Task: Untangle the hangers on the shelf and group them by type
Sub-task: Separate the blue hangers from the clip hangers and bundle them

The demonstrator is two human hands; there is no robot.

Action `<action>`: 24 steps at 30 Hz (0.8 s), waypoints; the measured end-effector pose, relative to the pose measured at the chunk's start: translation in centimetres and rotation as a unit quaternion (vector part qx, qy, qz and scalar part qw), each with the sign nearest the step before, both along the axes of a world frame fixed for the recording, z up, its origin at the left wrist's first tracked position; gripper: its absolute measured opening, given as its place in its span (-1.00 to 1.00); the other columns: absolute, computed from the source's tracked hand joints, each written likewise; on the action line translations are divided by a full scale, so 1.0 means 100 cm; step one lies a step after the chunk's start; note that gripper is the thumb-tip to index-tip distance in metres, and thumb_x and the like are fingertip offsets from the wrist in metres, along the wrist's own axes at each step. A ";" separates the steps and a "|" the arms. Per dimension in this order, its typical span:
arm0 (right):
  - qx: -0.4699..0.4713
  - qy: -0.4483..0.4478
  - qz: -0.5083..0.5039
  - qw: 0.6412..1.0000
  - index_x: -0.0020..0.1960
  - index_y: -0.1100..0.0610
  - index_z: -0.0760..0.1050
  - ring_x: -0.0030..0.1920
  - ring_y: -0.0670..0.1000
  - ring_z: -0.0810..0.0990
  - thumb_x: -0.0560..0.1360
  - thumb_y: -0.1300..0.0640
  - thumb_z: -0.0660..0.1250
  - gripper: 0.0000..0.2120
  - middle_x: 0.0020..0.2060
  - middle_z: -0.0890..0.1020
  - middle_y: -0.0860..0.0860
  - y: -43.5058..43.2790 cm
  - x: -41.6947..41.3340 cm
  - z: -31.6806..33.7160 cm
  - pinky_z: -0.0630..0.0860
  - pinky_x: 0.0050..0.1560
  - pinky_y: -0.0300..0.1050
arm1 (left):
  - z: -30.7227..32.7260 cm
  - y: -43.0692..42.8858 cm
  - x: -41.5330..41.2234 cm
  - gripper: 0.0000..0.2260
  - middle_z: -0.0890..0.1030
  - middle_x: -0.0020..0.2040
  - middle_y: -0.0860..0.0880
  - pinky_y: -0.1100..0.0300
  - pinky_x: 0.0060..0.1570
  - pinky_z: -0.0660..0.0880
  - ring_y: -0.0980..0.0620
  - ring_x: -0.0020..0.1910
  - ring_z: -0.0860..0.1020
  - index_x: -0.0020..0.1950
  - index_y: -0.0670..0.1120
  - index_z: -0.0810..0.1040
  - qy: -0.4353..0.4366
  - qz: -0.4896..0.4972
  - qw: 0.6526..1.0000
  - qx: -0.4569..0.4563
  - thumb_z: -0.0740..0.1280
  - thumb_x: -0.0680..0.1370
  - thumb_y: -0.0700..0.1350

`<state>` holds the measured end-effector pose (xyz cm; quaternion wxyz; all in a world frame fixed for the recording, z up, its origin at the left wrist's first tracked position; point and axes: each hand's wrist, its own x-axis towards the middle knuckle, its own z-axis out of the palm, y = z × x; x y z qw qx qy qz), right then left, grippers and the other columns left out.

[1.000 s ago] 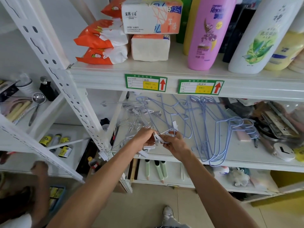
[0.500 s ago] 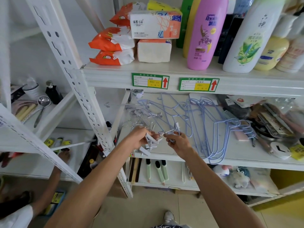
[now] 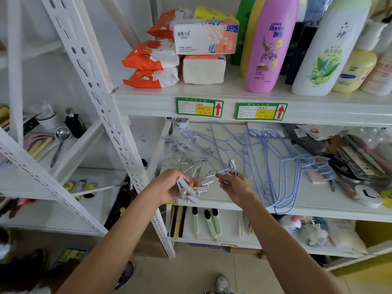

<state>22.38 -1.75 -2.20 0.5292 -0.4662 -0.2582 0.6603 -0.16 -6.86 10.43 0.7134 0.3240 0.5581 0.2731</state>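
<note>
On the white middle shelf (image 3: 244, 205) lies a tangle of hangers. Grey clip hangers (image 3: 184, 149) with metal wires pile up at the left. Several light blue wire hangers (image 3: 273, 164) spread over the middle and right, their bottoms hanging past the front edge. My left hand (image 3: 172, 185) grips a bunch of grey clips (image 3: 191, 188) at the shelf's front edge. Just to its right, my right hand (image 3: 234, 185) pinches a thin wire clip hanger (image 3: 230, 167), whose clip stands up above the fingers. The two hands are a short gap apart.
Tissue packs (image 3: 203, 52) and tall bottles (image 3: 269, 45) stand on the shelf above. A comb, papers and a round white object (image 3: 367, 195) crowd the right end of the hanger shelf. A slanted white upright (image 3: 110, 115) runs at the left. Brushes (image 3: 209, 222) lie on the shelf below.
My hands have drawn apart: the left pulled left and down with its bunch of clips, and the right stayed holding the wire hanger. The camera moved closer and to the left.
</note>
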 end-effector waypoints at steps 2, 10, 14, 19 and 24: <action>-0.001 0.007 -0.008 1.000 -0.31 0.13 0.32 -0.30 0.09 0.55 0.43 0.53 0.32 -0.63 -0.24 0.58 0.27 0.001 -0.001 -0.001 0.49 -0.30 -0.15 | 0.002 -0.010 -0.008 -0.76 0.69 -0.17 -0.18 0.19 -0.29 0.59 0.04 -0.34 0.66 0.14 -0.46 0.54 0.021 -0.022 0.999 0.017 0.22 0.51 -0.42; -0.021 0.034 -0.018 0.999 -0.14 0.11 0.26 -0.31 0.09 0.58 0.38 0.50 0.39 -0.60 -0.33 0.55 0.20 0.006 -0.004 -0.007 0.51 -0.33 -0.14 | 0.003 -0.018 -0.044 -0.80 0.67 -0.02 -0.30 -0.01 0.02 0.56 0.01 -0.33 0.61 0.05 -0.37 0.64 0.046 0.004 0.994 0.096 0.27 0.51 -0.41; -0.028 0.025 -0.013 0.999 -0.15 0.10 0.28 -0.34 0.07 0.57 0.38 0.50 0.40 -0.60 -0.36 0.55 0.18 0.002 -0.008 -0.010 0.49 -0.35 -0.14 | -0.018 0.021 -0.032 -0.82 0.69 -0.12 -0.25 0.08 -0.10 0.64 -0.04 -0.25 0.65 0.02 -0.34 0.64 0.088 0.064 0.986 0.123 0.26 0.51 -0.42; -0.065 -0.023 0.000 0.998 -0.02 0.10 0.27 -0.32 0.05 0.59 0.36 0.42 0.46 -0.56 -0.23 0.65 0.21 -0.005 -0.014 -0.021 0.49 -0.32 -0.13 | -0.058 0.082 -0.005 -0.85 0.71 -0.28 -0.18 0.04 -0.13 0.58 -0.12 -0.26 0.66 -0.16 -0.32 0.65 0.210 0.073 0.968 0.121 0.28 0.47 -0.34; -0.111 -0.083 0.029 0.990 0.10 0.13 0.31 -0.31 0.02 0.62 0.41 0.38 0.47 -0.58 -0.13 0.67 0.20 -0.012 -0.020 -0.029 0.50 -0.24 -0.13 | -0.067 0.122 0.016 -0.87 0.67 -0.15 -0.18 0.11 -0.28 0.59 -0.09 -0.21 0.67 -0.08 -0.27 0.56 0.373 0.015 0.909 0.186 0.29 0.47 -0.22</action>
